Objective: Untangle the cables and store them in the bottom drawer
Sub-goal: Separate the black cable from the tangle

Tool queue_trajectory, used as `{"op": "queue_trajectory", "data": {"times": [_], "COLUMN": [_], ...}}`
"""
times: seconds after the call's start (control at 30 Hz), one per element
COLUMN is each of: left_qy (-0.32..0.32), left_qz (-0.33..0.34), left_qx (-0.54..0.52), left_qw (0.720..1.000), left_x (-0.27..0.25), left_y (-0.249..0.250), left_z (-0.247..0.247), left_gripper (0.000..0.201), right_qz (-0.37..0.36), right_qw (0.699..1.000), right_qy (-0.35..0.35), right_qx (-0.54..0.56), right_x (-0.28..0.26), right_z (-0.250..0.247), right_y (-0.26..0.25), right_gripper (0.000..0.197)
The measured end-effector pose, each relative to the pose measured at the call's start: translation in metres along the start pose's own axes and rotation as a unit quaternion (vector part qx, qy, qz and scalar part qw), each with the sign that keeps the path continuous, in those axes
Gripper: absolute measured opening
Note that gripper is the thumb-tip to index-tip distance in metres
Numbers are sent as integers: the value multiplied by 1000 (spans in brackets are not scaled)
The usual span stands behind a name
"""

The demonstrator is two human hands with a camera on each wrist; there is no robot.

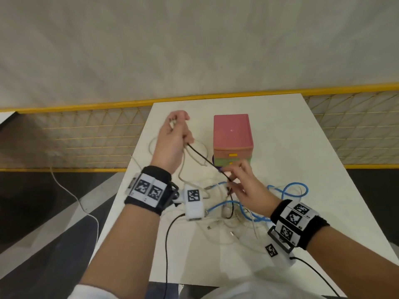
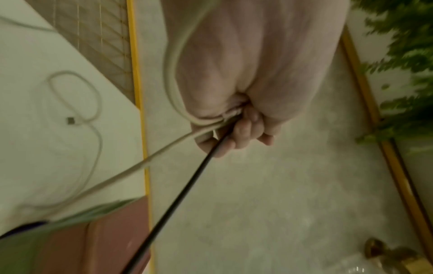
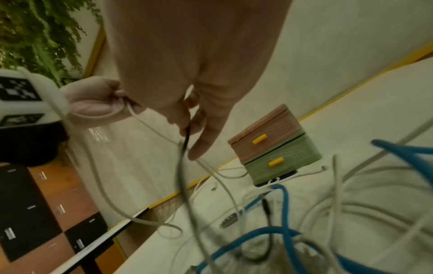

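A taut black cable [image 1: 203, 158] runs between my two hands above the white table [image 1: 302, 137]. My left hand [image 1: 177, 126] is raised and grips its upper end together with a looped white cable [image 2: 173, 92]; the fingers [image 2: 243, 129] curl round both. My right hand [image 1: 234, 175] pinches the black cable [image 3: 185, 140] lower down, just in front of the drawer unit [image 1: 232, 137]. That unit has a pink top drawer, a green middle drawer [image 3: 281, 163] and a dark purple base. A blue cable [image 1: 287, 190] and several white cables [image 1: 226, 229] lie tangled below my right hand.
A yellow mesh fence [image 1: 86, 134] stands behind and to the left of the table. One white lead [image 1: 71, 195] trails off the table's left edge to the floor. Black wrist-camera leads [image 1: 167, 244] hang by the near edge. Bare tabletop lies right of the drawers.
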State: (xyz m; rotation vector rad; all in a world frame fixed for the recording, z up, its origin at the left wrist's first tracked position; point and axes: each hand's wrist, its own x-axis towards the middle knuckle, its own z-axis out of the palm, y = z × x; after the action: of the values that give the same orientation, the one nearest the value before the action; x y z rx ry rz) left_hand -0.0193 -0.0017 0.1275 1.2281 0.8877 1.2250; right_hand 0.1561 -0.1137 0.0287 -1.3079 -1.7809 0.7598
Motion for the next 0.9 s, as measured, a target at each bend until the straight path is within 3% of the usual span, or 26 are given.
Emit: {"op": "queue_trajectory", "data": {"times": [0.13, 0.23, 0.27, 0.3, 0.37, 0.43, 0.5, 0.6, 0.67, 0.73, 0.8, 0.9], "left_qy": [20, -6, -44, -100, -211, -265, -244, -114, -24, 8, -31, -190], "left_qz": [17, 79, 102, 110, 81, 53, 57, 116, 142, 124, 130, 144], "left_qx": [-10, 158, 247, 324, 448, 517, 531, 530, 557, 593, 594, 549], "left_qw": [1000, 984, 963, 934, 865, 812, 810, 832, 818, 795, 793, 801], "left_x": [2, -8, -13, -17, -25, -30, -29, -15, -8, -9, -15, -26], "left_y": [28, 33, 31, 28, 15, 1, -2, 6, 11, 12, 9, -2], "left_z": [-23, -27, -25, -21, -10, -3, -5, -21, -31, -30, -21, -5], "left_gripper": [18, 12, 6, 12, 32, 29, 14, 17, 15, 9, 24, 58], "right_qz": [37, 67, 65, 54, 25, 7, 8, 22, 34, 48, 55, 49], "right_qw": [998, 997, 997, 998, 999, 999, 999, 999, 998, 998, 997, 998], "right_qy": [-37, -34, -21, -3, 33, 49, 46, 19, 2, -4, 4, 30], "right_qx": [36, 26, 25, 23, 16, 10, 18, 38, 43, 48, 48, 38], "right_x": [2, 13, 18, 22, 29, 36, 38, 32, 28, 26, 28, 32], "right_z": [-10, -19, -22, -24, -26, -27, -28, -31, -32, -31, -27, -22], "right_y": [-1, -8, -13, -17, -26, -30, -31, -28, -23, -20, -23, -28], "right_gripper": [24, 18, 17, 17, 15, 13, 16, 16, 18, 20, 25, 27]}}
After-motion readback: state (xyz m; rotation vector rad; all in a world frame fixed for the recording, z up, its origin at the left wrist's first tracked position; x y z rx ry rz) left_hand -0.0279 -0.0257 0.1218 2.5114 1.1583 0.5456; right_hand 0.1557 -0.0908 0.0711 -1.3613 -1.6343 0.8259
